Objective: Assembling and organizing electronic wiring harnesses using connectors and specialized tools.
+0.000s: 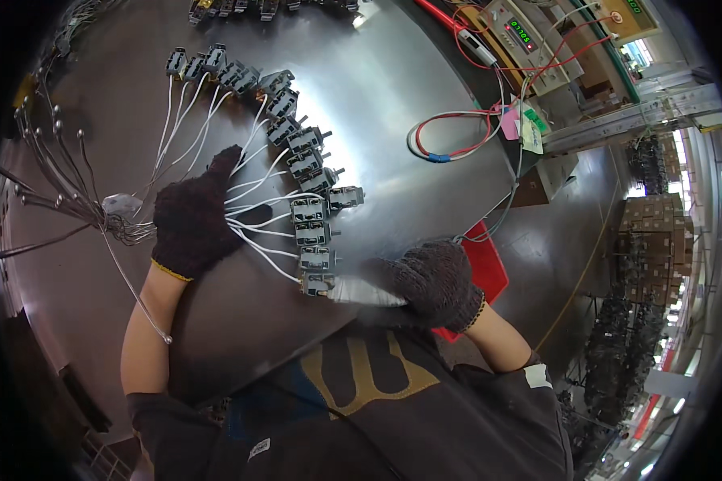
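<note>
On the metal tabletop, small grey-and-black box-shaped switch units (309,210) with short shafts lie in a curved row. White wires (257,228) fan out from them to my left hand (194,216), whose dark knitted glove is closed around the bundle, thumb pointing up. Beyond that hand, thin metal tubes (74,192) with rounded tips spread leftward. My right hand (437,284), gloved alike and slightly blurred, grips a white-wrapped tool (369,292). The tool's left end meets the nearest unit (317,283) in the row; whether its tip enters the unit cannot be made out.
A meter (529,44) with a green display stands at the far right edge. Near it lies a looped red-and-white cable (449,154). A red bin (483,264) sits behind my right hand. More units (269,8) line the far edge; stacked cartons (654,240) stand beyond the table.
</note>
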A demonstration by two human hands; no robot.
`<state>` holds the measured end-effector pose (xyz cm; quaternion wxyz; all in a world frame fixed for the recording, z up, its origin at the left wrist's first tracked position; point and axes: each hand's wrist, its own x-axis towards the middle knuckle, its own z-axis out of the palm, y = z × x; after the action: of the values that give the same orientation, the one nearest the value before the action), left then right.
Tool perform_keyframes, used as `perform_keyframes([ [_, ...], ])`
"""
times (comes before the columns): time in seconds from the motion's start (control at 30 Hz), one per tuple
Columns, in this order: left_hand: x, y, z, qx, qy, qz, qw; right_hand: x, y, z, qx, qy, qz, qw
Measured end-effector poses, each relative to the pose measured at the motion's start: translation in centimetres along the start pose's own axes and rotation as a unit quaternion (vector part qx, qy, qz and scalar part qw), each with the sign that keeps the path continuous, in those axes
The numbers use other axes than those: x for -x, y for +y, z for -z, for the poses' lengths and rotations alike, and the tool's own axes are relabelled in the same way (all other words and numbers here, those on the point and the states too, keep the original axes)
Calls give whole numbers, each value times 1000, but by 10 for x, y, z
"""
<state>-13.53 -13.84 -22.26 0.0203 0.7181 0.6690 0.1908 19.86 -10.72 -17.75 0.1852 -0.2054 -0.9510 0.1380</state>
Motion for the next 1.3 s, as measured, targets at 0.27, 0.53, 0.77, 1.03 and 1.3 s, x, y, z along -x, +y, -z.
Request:
perform_keyframes([
  [0.27, 5, 0, 2, -12, -11, 10, 1000, -3, -8, 3, 12, -31, 3, 999],
  [0.53, 16, -9, -3, -3, 17, -5, 1000, -9, -8, -5, 49, -9, 73, 996],
  [0.77, 20, -22, -8, -21, -28, 18, 999, -13, -23, -17, -13, 21, 10, 1000],
  [1.03, 24, -34, -12, -27, -13, 19, 999, -32, -24, -7, -191, -7, -156, 969],
  [1.3, 21, -34, -9, -42, -55, 43, 997, -50, -40, -15, 63, -94, -145, 983],
])
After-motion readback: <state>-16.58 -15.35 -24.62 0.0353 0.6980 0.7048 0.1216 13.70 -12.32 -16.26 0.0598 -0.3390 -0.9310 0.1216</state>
